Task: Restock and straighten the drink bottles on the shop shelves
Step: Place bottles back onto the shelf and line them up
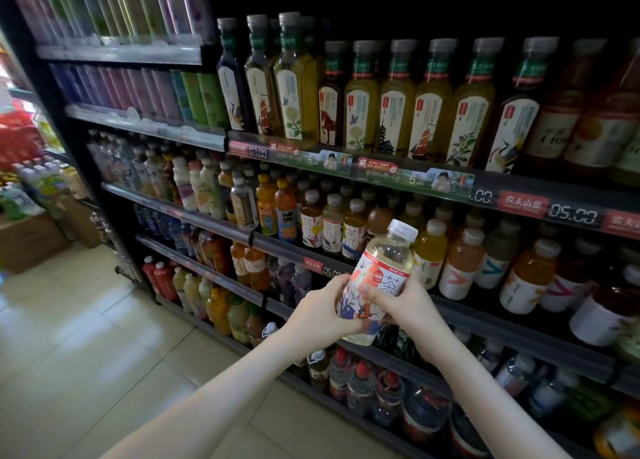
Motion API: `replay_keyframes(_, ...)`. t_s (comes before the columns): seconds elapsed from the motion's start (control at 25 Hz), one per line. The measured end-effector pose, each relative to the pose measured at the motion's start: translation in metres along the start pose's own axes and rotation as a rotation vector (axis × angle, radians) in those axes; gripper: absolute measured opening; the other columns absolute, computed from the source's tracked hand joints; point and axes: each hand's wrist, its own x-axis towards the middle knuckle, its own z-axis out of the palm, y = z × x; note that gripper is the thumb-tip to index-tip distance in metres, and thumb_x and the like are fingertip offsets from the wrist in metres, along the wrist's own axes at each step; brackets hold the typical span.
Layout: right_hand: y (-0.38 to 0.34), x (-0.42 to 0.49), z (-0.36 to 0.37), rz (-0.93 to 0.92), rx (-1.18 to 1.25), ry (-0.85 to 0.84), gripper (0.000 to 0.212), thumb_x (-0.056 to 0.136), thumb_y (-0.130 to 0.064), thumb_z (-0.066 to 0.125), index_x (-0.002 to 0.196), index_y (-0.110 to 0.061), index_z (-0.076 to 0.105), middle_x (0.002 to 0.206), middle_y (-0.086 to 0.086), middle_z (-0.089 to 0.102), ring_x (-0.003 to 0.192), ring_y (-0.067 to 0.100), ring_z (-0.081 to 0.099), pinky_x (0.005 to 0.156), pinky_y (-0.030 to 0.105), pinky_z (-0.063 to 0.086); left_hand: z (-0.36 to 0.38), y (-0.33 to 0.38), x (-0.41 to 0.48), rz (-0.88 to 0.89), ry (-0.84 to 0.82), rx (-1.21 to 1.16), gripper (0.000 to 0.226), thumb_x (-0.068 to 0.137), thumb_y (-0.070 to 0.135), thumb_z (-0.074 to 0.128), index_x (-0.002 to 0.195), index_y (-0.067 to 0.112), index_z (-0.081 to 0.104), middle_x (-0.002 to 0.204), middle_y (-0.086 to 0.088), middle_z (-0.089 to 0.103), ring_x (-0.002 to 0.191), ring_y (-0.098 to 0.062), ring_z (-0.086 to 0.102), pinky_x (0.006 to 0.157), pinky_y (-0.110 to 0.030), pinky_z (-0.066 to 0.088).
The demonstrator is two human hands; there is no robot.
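The tea bottle (379, 268), clear plastic with pale liquid, a white cap and a flowered red-and-blue label, was held in the air in front of the shelf unit (519, 323). It was tilted, its cap leaning up and to the right. Both hands gripped it. The left hand (322, 308) wrapped its fingers round the lower left side of the label. The right hand (412, 303) curled round the right side, with its thumb lying across the front of the label. The bottle's base showed below the two hands.

Just behind the tea bottle and a little to its left stood a row of small tea bottles (332, 226) with similar labels and white caps. Just to its right stood yellow and orange juice bottles (462, 266), packed close together. Above it ran a price strip (412, 178) with printed tags. Higher still was a line of tall square bottles (398, 102) of green and dark drink. Far up and to the left of the tea bottle were rows of slim cans (114, 12). Below it, on the lowest shelf, were dark bottles with red caps (360, 382). Well to its left lay the pale tiled floor (86, 320), and beyond that a cardboard box (27, 240).
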Motion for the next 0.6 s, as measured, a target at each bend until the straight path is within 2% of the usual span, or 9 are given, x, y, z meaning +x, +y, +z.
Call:
replay_keyframes(0.04, 0.002, 0.007, 0.006, 0.023, -0.011, 0.038, 0.085, 0.048, -0.056, 0.085, 0.118, -0.024, 0.048, 0.106, -0.003, 0.068, 0.094, 0.016, 0.068, 0.077, 0.044, 0.058, -0.003, -0.006, 0.004, -0.006, 0.013, 0.027, 0.063, 0.072, 0.042, 0.076, 0.126, 0.036, 0.044, 0.1, 0.014, 0.069, 0.084, 0.0, 0.066, 0.079, -0.028, 0.056)
replay_keyframes(0.08, 0.005, 0.017, 0.015, 0.05, 0.0, 0.071, 0.084, 0.05, -0.055, 0.085, 0.118, -0.022, 0.049, 0.105, -0.001, 0.069, 0.092, 0.017, 0.069, 0.072, 0.042, 0.06, -0.009, -0.014, 0.009, -0.003, 0.018, 0.065, 0.062, 0.073, 0.043, 0.074, 0.126, 0.035, 0.043, 0.098, 0.013, 0.069, 0.081, 0.0, 0.066, 0.076, -0.027, 0.056)
replay_keyframes(0.16, 0.008, 0.033, 0.034, 0.109, 0.095, 0.112, 0.064, 0.065, -0.037, 0.084, 0.117, -0.018, 0.051, 0.103, 0.003, 0.069, 0.088, 0.02, 0.07, 0.06, 0.036, 0.059, -0.022, -0.033, 0.021, 0.011, 0.006, 0.164, 0.061, 0.076, 0.045, 0.07, 0.127, 0.034, 0.04, 0.097, 0.012, 0.069, 0.081, -0.002, 0.065, 0.074, -0.023, 0.054)
replay_keyframes(0.24, 0.01, 0.053, 0.056, 0.125, 0.168, 0.124, 0.047, 0.073, -0.021, 0.081, 0.111, -0.018, 0.054, 0.099, 0.005, 0.07, 0.084, 0.019, 0.07, 0.057, 0.034, 0.058, -0.043, -0.057, 0.037, 0.025, -0.038, 0.207, 0.064, 0.078, 0.045, 0.07, 0.131, 0.032, 0.036, 0.103, 0.01, 0.068, 0.086, -0.005, 0.065, 0.078, -0.025, 0.053)
replay_keyframes(0.32, 0.013, 0.082, 0.087, 0.121, 0.188, 0.152, 0.042, 0.073, -0.014, 0.081, 0.106, -0.02, 0.056, 0.096, 0.004, 0.071, 0.082, 0.018, 0.071, 0.061, 0.036, 0.059, -0.073, -0.091, 0.062, 0.031, -0.126, 0.168, 0.067, 0.08, 0.043, 0.07, 0.135, 0.03, 0.033, 0.114, 0.009, 0.065, 0.096, -0.006, 0.064, 0.086, -0.028, 0.053)
replay_keyframes(0.44, 0.019, 0.129, 0.135, 0.124, 0.193, 0.261, 0.049, 0.067, -0.012, 0.084, 0.107, -0.019, 0.056, 0.097, 0.004, 0.071, 0.086, 0.02, 0.07, 0.076, 0.046, 0.058, -0.125, -0.142, 0.1, 0.055, -0.235, 0.16, 0.062, 0.087, 0.044, 0.064, 0.139, 0.028, 0.034, 0.133, 0.006, 0.054, 0.113, -0.003, 0.054, 0.098, -0.026, 0.046)
replay_keyframes(0.52, 0.018, 0.161, 0.165, 0.127, 0.217, 0.37, 0.043, 0.067, -0.009, 0.084, 0.097, -0.023, 0.057, 0.094, 0.004, 0.071, 0.086, 0.022, 0.069, 0.082, 0.05, 0.056, -0.164, -0.175, 0.13, 0.083, -0.202, 0.259, 0.06, 0.092, 0.044, 0.056, 0.143, 0.024, 0.032, 0.142, 0.002, 0.046, 0.12, -0.009, 0.049, 0.099, -0.025, 0.042)
replay_keyframes(0.6, 0.012, 0.179, 0.186, 0.126, 0.227, 0.448, 0.04, 0.07, -0.005, 0.082, 0.091, -0.026, 0.054, 0.091, 0.0, 0.069, 0.085, 0.018, 0.068, 0.083, 0.047, 0.055, -0.196, -0.199, 0.157, 0.106, -0.119, 0.362, 0.061, 0.095, 0.039, 0.052, 0.147, 0.022, 0.025, 0.149, -0.002, 0.034, 0.125, -0.017, 0.047, 0.097, -0.027, 0.041)
